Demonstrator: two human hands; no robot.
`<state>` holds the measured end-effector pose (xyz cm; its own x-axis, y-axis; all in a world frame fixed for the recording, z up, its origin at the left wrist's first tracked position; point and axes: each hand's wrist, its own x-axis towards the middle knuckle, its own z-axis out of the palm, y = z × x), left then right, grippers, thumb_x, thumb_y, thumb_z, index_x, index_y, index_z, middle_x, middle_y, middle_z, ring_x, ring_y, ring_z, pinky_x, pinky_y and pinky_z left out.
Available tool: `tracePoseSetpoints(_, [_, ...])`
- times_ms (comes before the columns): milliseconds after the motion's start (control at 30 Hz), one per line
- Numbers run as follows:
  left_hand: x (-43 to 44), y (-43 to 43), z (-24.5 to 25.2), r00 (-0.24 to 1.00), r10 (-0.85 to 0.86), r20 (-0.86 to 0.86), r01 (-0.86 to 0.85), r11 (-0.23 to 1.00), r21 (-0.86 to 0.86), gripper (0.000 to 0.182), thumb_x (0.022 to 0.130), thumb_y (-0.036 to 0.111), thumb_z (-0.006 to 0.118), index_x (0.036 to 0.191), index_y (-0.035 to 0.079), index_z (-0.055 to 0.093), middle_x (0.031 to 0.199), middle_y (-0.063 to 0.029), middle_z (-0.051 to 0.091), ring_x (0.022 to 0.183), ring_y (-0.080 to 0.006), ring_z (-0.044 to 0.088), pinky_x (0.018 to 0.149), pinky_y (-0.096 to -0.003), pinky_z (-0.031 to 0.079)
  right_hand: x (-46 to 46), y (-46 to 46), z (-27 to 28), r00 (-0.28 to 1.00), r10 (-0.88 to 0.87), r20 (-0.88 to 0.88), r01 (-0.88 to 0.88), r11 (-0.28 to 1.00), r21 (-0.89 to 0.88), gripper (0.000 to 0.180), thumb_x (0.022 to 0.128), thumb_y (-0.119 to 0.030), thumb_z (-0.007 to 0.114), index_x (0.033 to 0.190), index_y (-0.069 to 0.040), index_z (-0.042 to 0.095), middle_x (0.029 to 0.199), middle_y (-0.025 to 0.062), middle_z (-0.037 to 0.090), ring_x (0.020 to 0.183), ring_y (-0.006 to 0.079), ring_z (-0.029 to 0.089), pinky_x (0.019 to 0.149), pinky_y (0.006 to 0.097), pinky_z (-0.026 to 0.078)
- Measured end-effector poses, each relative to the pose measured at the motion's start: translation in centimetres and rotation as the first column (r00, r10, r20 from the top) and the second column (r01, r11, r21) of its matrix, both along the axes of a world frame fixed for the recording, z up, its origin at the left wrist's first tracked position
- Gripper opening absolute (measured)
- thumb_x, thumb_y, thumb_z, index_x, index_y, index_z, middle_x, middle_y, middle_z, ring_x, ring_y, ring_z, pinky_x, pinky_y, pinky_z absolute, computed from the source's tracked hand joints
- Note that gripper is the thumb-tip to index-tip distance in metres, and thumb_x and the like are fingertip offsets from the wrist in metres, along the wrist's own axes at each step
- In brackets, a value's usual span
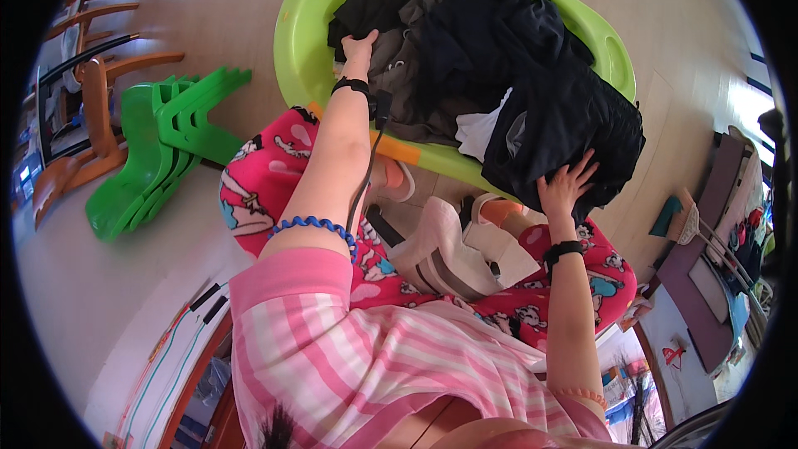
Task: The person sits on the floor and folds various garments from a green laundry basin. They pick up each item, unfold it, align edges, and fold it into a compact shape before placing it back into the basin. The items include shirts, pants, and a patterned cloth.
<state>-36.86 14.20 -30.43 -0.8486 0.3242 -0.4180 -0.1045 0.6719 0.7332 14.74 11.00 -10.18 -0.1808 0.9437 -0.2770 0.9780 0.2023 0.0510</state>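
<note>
A lime-green plastic tub (292, 31) with orange parts on its rim stands before me, heaped with dark clothes. My left hand (360, 47) reaches over the rim onto a grey-brown garment with metal eyelets (399, 84); its fingertips are partly hidden, and whether they grip the cloth cannot be told. On the right, my right hand (567, 184) lies with fingers spread on a black garment (548, 131) that hangs over the tub's near right edge. A bit of white cloth (477, 134) shows between the dark pieces. Across my lap lies a beige cloth with dark stripes (436, 255).
Stacked green plastic chairs (143, 149) and a wooden chair (100, 112) are at the left. At the right are a broom (687, 221) and a folded purple-and-grey board or mat (692, 299). A jump rope (215, 308) lies at lower left. A cable runs along my left arm.
</note>
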Motion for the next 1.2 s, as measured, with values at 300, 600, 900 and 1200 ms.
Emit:
tracePoseSetpoints(300, [-1.1,0.6,1.5,0.994,-0.104,-0.017,0.091,0.933,-0.347,0.059,0.063,0.038,0.085,0.113,0.014,0.067,0.152,-0.0217,0.025,0.135,-0.0449,0.030,0.107,-0.0531,0.034,0.5,0.0,-0.6,0.999,0.038,0.002,-0.038,0.997,0.066,0.059,0.080,-0.049,0.065,0.101,0.006,0.062,0.160,0.0244,0.001,0.144,0.0534,0.005,0.103,0.0735,0.026])
tracePoseSetpoints(600, [-1.0,2.6,5.9,0.900,-0.436,-0.010,0.365,0.765,-0.531,0.052,0.068,0.041,0.082,0.101,0.004,0.069,0.147,-0.0207,0.035,0.131,-0.0451,0.035,0.107,-0.0554,0.033,0.3,-0.1,-0.7,0.999,0.036,0.019,-0.037,0.998,0.054,0.059,0.081,-0.048,0.064,0.106,0.005,0.061,0.161,0.0237,-0.003,0.144,0.0533,0.003,0.103,0.0739,0.025])
tracePoseSetpoints(900, [-1.9,-0.6,4.0,1.000,0.023,0.005,-0.018,0.882,-0.471,0.114,0.056,0.059,0.088,0.134,-0.003,0.034,0.135,-0.0280,0.049,0.128,-0.0379,0.048,0.104,-0.0521,0.042,0.5,-0.1,-1.3,0.994,0.068,0.083,-0.072,0.996,0.046,0.060,0.080,-0.043,0.063,0.114,0.006,0.060,0.160,0.0247,-0.004,0.144,0.0544,0.002,0.103,0.0737,0.026])
tracePoseSetpoints(1200, [1.1,-0.6,6.5,0.977,-0.213,-0.028,0.205,0.962,-0.178,0.065,0.062,0.036,0.079,0.110,-0.005,0.065,0.104,-0.0272,0.068,0.100,-0.0395,0.066,0.087,-0.0442,0.053,-0.1,-0.1,-1.2,0.984,0.031,0.178,-0.024,0.999,-0.041,0.082,0.074,-0.029,0.066,0.145,0.000,0.035,0.160,0.0236,-0.006,0.143,0.0539,0.004,0.102,0.0748,0.027])
